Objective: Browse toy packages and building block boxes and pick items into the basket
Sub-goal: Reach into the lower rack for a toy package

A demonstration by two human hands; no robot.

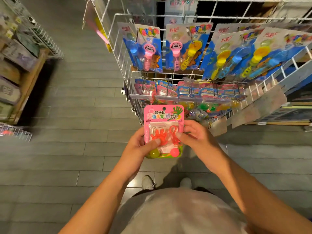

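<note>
A pink toy package (163,115) with orange sticky hands and two small balls is held upright in front of me. My left hand (140,146) grips its lower left edge, thumb across the blister. On the right side my right hand (195,137) holds it, thumb on the front and fingers behind. No basket is in view.
A white wire rack (118,53) stands right in front, hung with blue bubble-wand cards (184,48) above and several small pink and blue packs (168,89) below. A wooden shelf (25,85) with boxes lines the left. Grey tiled floor (76,107) lies between them.
</note>
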